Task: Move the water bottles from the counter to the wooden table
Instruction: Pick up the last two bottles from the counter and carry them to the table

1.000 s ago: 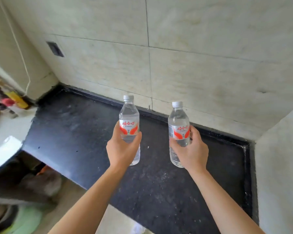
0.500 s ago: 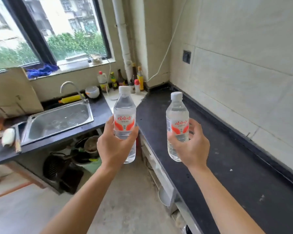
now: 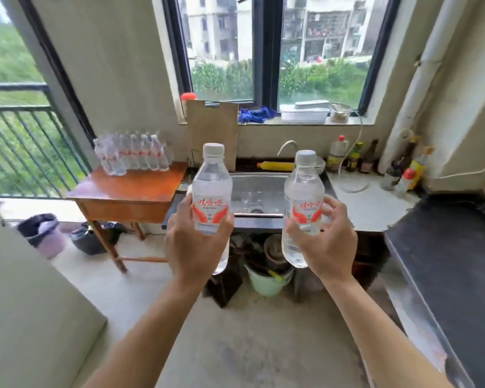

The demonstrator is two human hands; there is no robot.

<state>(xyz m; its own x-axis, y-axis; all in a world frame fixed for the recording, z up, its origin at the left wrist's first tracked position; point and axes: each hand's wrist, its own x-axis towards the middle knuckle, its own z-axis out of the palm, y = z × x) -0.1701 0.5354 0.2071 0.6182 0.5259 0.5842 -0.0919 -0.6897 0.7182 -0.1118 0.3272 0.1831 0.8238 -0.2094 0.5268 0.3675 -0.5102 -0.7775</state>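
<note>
Kitchen corner, bare concrete floor (image 3: pixel 249 331); window (image 3: pixel 275 51) above a steel sink (image 3: pixel 259 191); dark counter (image 3: pixel 445 261) ran down the right side. The wooden table (image 3: pixel 129 189) stood left of the sink, beside the balcony railing (image 3: pixel 25 141); a wrapped pack of bottles (image 3: pixel 130 155) sat along its back edge.

I noted both hands raised over the floor, in front of the sink. The left hand (image 3: pixel 192 247) held the left bottle (image 3: pixel 212 191) upright, fingers (image 3: pixel 184 205) curled round the label and lower body; the right hand (image 3: pixel 329 245) held the right bottle (image 3: pixel 303 189) upright, fingers (image 3: pixel 331 208) wrapped round its label. Both bottles were clear with white caps, red-and-white labels facing me; they were apart from each other, touching neither counter nor table.

A green bucket (image 3: pixel 266 281) sat under the sink; sauce bottles (image 3: pixel 353 155) lined the pale ledge right of the tap.
</note>
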